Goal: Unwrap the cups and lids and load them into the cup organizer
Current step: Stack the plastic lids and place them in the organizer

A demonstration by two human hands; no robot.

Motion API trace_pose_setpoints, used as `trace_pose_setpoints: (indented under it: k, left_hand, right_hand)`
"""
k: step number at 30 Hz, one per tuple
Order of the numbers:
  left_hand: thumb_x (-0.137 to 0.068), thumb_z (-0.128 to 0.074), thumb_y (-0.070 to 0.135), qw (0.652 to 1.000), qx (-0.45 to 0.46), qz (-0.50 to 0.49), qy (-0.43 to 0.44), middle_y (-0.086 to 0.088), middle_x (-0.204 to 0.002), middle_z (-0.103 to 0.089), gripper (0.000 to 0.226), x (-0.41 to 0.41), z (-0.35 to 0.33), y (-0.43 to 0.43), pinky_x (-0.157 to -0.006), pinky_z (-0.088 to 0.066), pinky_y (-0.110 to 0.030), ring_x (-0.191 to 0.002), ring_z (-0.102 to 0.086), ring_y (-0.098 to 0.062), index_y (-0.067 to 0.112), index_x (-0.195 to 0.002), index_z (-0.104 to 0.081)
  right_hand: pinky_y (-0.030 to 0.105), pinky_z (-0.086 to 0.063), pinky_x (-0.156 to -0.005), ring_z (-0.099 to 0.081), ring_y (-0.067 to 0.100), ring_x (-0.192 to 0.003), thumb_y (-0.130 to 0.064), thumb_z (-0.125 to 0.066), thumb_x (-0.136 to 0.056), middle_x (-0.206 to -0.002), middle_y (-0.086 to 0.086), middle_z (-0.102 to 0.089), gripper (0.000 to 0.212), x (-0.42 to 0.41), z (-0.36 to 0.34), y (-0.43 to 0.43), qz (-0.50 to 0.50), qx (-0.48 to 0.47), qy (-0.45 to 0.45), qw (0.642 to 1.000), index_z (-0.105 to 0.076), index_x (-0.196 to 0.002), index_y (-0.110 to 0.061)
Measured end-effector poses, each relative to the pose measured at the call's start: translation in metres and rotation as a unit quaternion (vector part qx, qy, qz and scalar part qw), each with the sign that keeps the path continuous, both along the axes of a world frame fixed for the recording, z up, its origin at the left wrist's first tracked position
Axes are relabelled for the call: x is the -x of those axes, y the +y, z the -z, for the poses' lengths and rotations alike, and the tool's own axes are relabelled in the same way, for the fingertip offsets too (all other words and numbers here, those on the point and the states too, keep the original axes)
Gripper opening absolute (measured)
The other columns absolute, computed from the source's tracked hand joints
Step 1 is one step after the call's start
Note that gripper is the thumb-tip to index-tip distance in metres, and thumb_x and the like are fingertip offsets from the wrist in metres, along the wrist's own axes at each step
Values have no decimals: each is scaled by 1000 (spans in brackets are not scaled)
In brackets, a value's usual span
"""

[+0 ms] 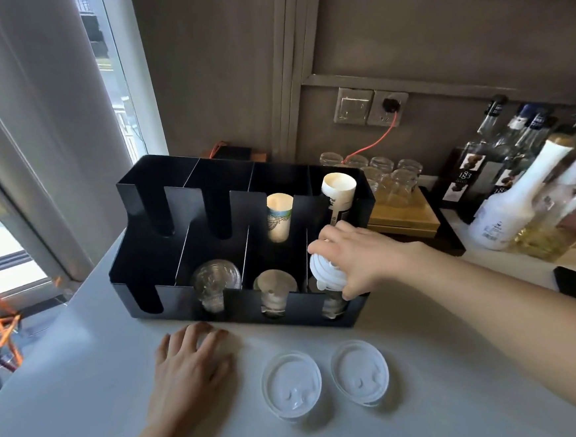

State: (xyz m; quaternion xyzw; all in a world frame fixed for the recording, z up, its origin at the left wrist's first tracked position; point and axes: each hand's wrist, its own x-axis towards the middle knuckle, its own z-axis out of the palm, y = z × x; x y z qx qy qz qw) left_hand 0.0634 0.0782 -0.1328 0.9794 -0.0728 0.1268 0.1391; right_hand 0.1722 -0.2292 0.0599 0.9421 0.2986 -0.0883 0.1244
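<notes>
A black cup organizer (147, 281) stands on the white counter. Its back slots hold two stacks of paper cups, one patterned (279, 217) and one white (338, 188). Front slots hold clear domed lids (215, 281) and flat clear lids (274, 288). My right hand (351, 258) is shut on a stack of white lids (325, 272) at the front right slot, with clear lids below it. My left hand (195, 367) rests flat on the counter in front of the organizer, holding nothing. Two stacks of clear flat lids (292, 385) (360, 371) lie on the counter near me.
Upturned glasses (393, 175) sit on a wooden box (404, 219) behind the organizer. Syrup and liquor bottles (506, 208) crowd the right. A wall socket with an orange cable (377, 140) is behind. A window is at the left, past the counter edge.
</notes>
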Motion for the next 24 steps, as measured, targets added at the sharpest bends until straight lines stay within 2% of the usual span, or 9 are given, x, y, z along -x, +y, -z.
trace_pose_setpoints:
  k: [5, 9, 12, 14, 17, 19, 22, 24]
  left_hand:
    - [-78, -55, 49, 1000, 8, -5, -2, 6, -117, -56, 39, 2, -2, -1, -96, -36, -43, -103, -52, -26, 36, -113, -62]
    - [-77, -54, 48, 1000, 16, -6, -3, 6, -117, -56, 39, 2, -2, -2, -96, -37, -43, -102, -52, -26, 35, -113, -63]
    - [-77, -54, 48, 1000, 15, -5, 1, 6, -118, -56, 40, 1, -1, -1, -96, -37, -44, -103, -52, -27, 35, -114, -62]
    - [-77, -54, 49, 1000, 15, -3, 1, 6, -118, -55, 40, 1, -1, -1, -96, -38, -44, -103, -52, -26, 35, -114, -62]
    - [-79, -54, 49, 1000, 12, -2, 1, 6, -118, -55, 39, 1, -2, -1, -97, -38, -45, -103, -52, -26, 35, -114, -61]
    - [-79, -53, 50, 1000, 10, -3, 4, 6, -119, -55, 39, 1, -2, -1, -98, -38, -45, -104, -52, -26, 35, -115, -61]
    - [-79, -53, 50, 1000, 7, -7, 10, 6, -120, -56, 40, 1, -3, -1, -99, -38, -46, -106, -51, -26, 35, -115, -61]
    - [-79, -52, 50, 1000, 6, -6, 10, 6, -119, -56, 40, 2, -3, -2, -99, -38, -46, -105, -51, -26, 35, -115, -61]
  right_hand:
    - [37, -47, -75, -38, 25, -105, -33, -77, -57, -122, 5, -36, 75, 5, 10, 8, 34, 10, -15, 999, -43, -123, -19]
    - [34, -42, -67, -39, 24, -102, -31, -79, -57, -121, 3, -34, 66, 6, 19, 10, 65, -31, -39, 997, -45, -113, -18]
    - [33, -41, -67, -39, 23, -101, -33, -80, -58, -118, 3, -37, 64, 7, 26, 10, 78, -49, -41, 995, -44, -109, -19]
    - [33, -41, -71, -39, 24, -106, -35, -80, -58, -118, 2, -40, 65, 9, 30, 9, 77, -63, -52, 994, -44, -110, -20]
    - [36, -43, -87, -37, 26, -115, -40, -79, -58, -122, 3, -42, 73, 11, 33, 7, 71, -66, -68, 993, -44, -118, -21]
    - [39, -42, -93, -35, 28, -120, -48, -81, -56, -131, 4, -38, 86, 13, 32, 5, 72, -69, -56, 993, -41, -127, -21]
    - [41, -38, -106, -26, 27, -134, -56, -83, -53, -149, 2, -26, 118, 21, 30, 1, 81, -109, -29, 990, -25, -150, -22]
    - [40, -35, -111, -19, 24, -140, -54, -85, -55, -155, -1, -21, 123, 30, 28, -3, 85, -157, -33, 983, -20, -155, -24]
